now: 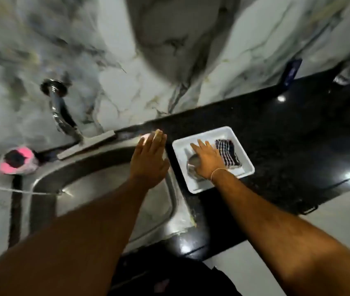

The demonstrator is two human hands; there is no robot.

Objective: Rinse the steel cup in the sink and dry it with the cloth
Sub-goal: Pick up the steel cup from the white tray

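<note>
A steel cup [192,165] lies on its side in a white tray [199,184] on the black counter, right of the sink [105,189]. My right hand [207,160] rests flat over the cup, fingers spread, covering most of it; no closed grip shows. A folded dark-and-white striped cloth [229,153] lies in the tray just right of that hand. My left hand [150,161] hovers flat and open above the sink's right rim, holding nothing. The image is blurred.
A chrome tap [59,112] sticks out of the marble wall over the sink's back left. A pink scrubber [17,160] sits on the left ledge. A pale soap bar [146,136] lies behind my left hand. The black counter [287,135] stretches to the right.
</note>
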